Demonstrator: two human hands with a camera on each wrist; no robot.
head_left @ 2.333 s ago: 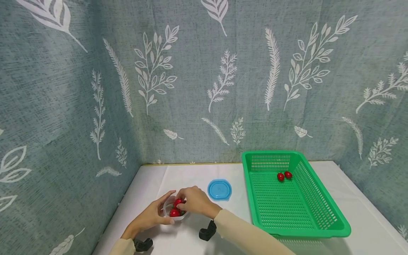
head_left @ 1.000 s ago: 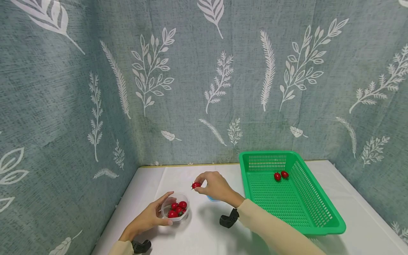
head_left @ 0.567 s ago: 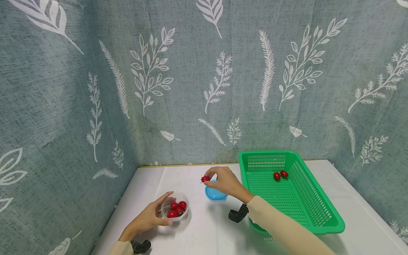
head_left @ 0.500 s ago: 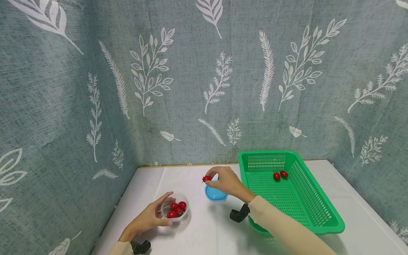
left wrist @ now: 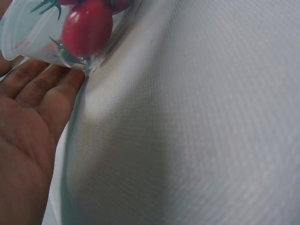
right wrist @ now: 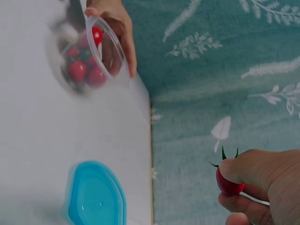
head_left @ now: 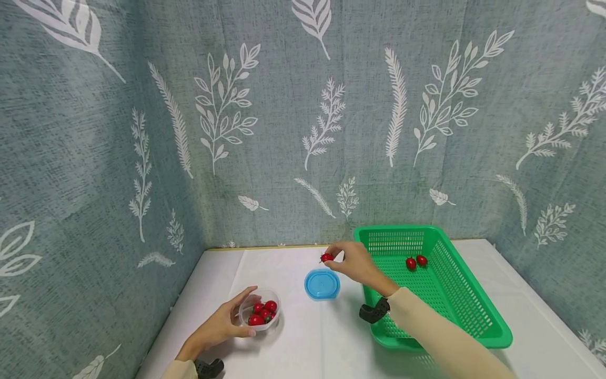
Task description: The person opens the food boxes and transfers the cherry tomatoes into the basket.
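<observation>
My left hand [head_left: 223,322] holds a clear plastic container [head_left: 246,302] on the white table, thumb on its near side and fingers round the far side. Several cherry tomatoes [left wrist: 88,29] with green stems lie in it. My right hand [head_left: 356,262] pinches one cherry tomato [right wrist: 228,182] between thumb and fingers, its green stem pointing away from the palm. That hand is raised over the table, between a blue lid [head_left: 322,285] and a green basket [head_left: 426,305], and overlaps the basket's left rim in the head view.
Two cherry tomatoes [head_left: 411,263] lie toward the back of the basket. The blue lid lies flat on the white table [head_left: 303,342], between container and basket. A patterned grey-green curtain [head_left: 284,158] stands behind the table and along its left side.
My right hand has lifted a cherry tomato out of the container and carried it right, past the blue lid toward the basket. The left hand stays at the container.
</observation>
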